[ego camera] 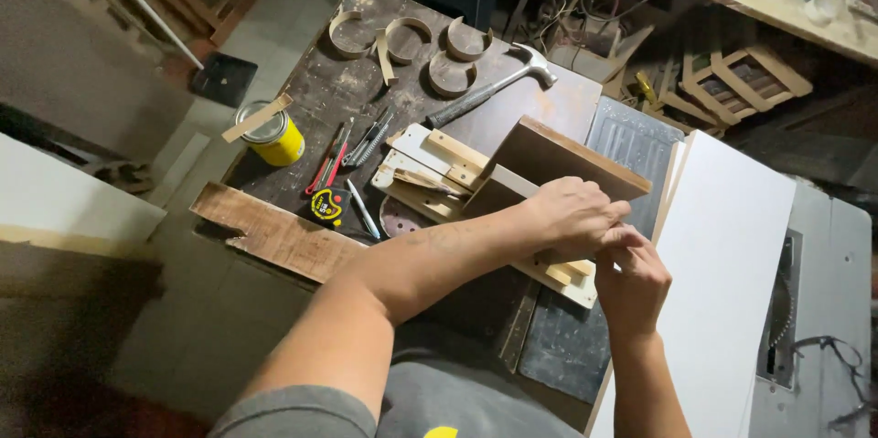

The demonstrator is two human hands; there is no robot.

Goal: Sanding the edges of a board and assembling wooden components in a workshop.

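While both hands meet over the dark workbench (357, 90), they hold a brown wooden board (558, 159) that stands tilted on its edge. The left hand (574, 214) lies on the near end of the board with its fingers curled over it, gripping it. The right hand (631, 278) is just below the left hand and touches it, with its fingers pinched at the same end of the board; I cannot tell what small thing, if any, is between those fingers. The board rests on some pale wood pieces (430, 173) stacked flat near the middle of the workbench. A hammer (489, 90) lies just behind the board, with its head pointing to the far right corner of the workbench. Four curved wood pieces (412, 40) sit at the far end of the workbench. A yellow can (272, 134) with a flat stick across its top sits at the left edge. Near the can lie red pliers (327, 164), a pen (363, 209) and a yellow and black tape measure (326, 206). A rough brown plank (274, 232) lies along the near left edge of the workbench. A big white panel (722, 283) lies to the right of the workbench, beside the right hand.
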